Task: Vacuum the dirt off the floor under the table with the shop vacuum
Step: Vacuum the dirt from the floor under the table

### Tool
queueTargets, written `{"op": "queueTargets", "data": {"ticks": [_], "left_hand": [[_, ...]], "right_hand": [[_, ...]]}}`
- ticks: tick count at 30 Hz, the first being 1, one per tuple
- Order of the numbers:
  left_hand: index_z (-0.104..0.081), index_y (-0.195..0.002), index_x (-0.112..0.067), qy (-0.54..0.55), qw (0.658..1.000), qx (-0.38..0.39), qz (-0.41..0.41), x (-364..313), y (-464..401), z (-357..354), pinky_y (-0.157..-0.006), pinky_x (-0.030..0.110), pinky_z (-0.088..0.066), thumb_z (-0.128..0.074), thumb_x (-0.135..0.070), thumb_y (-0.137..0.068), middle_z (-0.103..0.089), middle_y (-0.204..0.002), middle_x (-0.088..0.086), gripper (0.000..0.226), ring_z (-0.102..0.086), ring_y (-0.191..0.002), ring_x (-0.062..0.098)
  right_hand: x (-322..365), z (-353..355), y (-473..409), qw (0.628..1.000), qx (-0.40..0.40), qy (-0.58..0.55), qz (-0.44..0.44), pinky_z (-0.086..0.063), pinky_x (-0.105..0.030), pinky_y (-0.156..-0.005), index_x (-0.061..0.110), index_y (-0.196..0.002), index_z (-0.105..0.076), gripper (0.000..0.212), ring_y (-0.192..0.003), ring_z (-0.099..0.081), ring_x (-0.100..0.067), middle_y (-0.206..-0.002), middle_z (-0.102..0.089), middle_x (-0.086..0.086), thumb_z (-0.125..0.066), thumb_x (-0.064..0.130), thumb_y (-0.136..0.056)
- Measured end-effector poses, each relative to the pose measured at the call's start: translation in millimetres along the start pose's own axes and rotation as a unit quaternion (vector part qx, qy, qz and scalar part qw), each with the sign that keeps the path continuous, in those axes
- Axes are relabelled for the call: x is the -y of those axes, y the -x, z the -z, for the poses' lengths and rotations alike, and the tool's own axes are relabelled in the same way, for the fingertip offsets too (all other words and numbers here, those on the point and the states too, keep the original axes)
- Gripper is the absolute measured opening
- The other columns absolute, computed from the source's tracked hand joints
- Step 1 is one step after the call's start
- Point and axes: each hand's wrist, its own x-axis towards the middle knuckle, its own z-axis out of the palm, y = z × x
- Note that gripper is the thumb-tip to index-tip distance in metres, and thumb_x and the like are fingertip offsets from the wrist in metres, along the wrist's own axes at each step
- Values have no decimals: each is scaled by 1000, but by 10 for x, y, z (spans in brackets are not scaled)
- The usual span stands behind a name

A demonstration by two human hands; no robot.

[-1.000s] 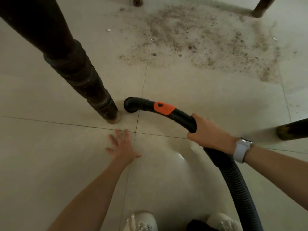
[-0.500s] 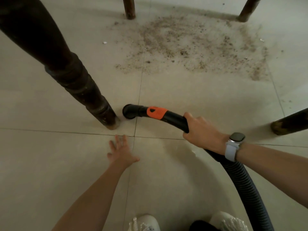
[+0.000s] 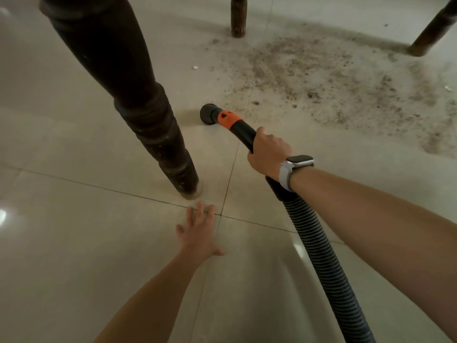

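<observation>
My right hand (image 3: 268, 152) grips the black vacuum wand just behind its orange collar (image 3: 228, 120). The round nozzle (image 3: 209, 113) sits low over pale tile, a short way left of the dirt's near edge. Brown dirt (image 3: 346, 82) spreads over the floor at the upper right, between the table legs. The ribbed hose (image 3: 326, 263) trails back to the lower right edge. My left hand (image 3: 199, 233) lies flat on the tile with fingers spread, just in front of the nearest table leg.
A thick dark turned table leg (image 3: 153, 125) stands left of the nozzle. Two thinner legs rise at the back, one at top centre (image 3: 238, 18), one at top right (image 3: 430, 30). A small white scrap (image 3: 194, 68) lies on the tile.
My right hand has pushed the wand forward, carrying the nozzle past the near leg towards the dirt. The view has shifted forward. My left hand stays flat on the floor.
</observation>
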Motion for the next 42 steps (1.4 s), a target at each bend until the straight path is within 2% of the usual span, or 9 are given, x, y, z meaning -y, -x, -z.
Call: {"op": "queueTargets", "data": {"ticks": [3,11,14,16,23,28,34,40,42], "left_hand": [[13,-149,-27,1,1000,-1,9,-5,-14,-5,-113,57,-14,-77,-45,-69,23,-156,1,122,17,-144,31],[15,-149,-27,-2,1000,10,8,1,11,30,-114,57,-14,-76,-47,-72,25,-156,1,121,19,-144,29],[15,-149,-26,-2,1000,9,6,-5,17,30,-114,57,-13,-76,-46,-72,26,-155,1,121,20,-144,30],[15,-149,-27,-2,1000,5,5,-3,19,29,-114,57,-13,-76,-47,-72,26,-155,1,121,19,-144,30],[16,-149,-27,-11,1000,-1,11,-14,10,10,-114,57,-14,-75,-48,-72,25,-156,2,120,18,-144,31],[15,-149,-26,-4,1000,10,9,-4,11,28,-114,58,-13,-75,-47,-73,26,-156,1,119,19,-144,30],[15,-149,-26,-5,1000,6,9,-8,9,23,-114,57,-12,-75,-47,-72,25,-156,2,120,19,-144,31],[14,-149,-23,-8,1000,12,3,-23,7,43,-114,56,-14,-75,-45,-74,25,-156,5,119,18,-144,33],[14,-149,-22,-16,1000,16,4,-44,11,55,-114,55,-15,-75,-45,-74,24,-156,6,119,17,-143,34]], "right_hand": [[95,-130,24,997,45,-64,-4,-40,-30,-53,8,-111,-39,27,-57,-48,-18,-82,-51,-6,-53,20,-92],[-335,-388,716,936,96,-336,-43,-46,-14,-61,19,-137,-31,72,-82,-59,-10,-99,-53,8,-73,30,-80],[-408,-517,968,918,101,-382,-42,-56,-26,-69,28,-139,-23,80,-85,-64,-15,-110,-54,5,-75,28,-78],[-349,-527,994,928,61,-367,-27,-54,-22,-65,28,-138,-23,76,-79,-62,-9,-103,-53,9,-72,26,-80],[-77,-382,687,974,14,-210,85,-57,-37,-66,22,-135,-25,66,-75,-62,-19,-103,-58,-4,-64,29,-83],[180,-184,213,967,24,-237,94,-47,-21,-51,18,-131,-29,61,-63,-56,-9,-91,-55,1,-66,23,-83],[262,-147,119,966,10,-249,69,-51,-29,-55,16,-131,-29,61,-66,-58,-17,-92,-57,-3,-66,24,-83],[-103,-113,380,971,3,-233,59,-52,-24,-52,18,-130,-30,59,-62,-58,-10,-83,-54,6,-66,23,-83],[-254,-97,500,974,-2,-222,54,-45,-13,-46,20,-130,-29,60,-61,-57,-6,-79,-51,11,-66,25,-83]]}}
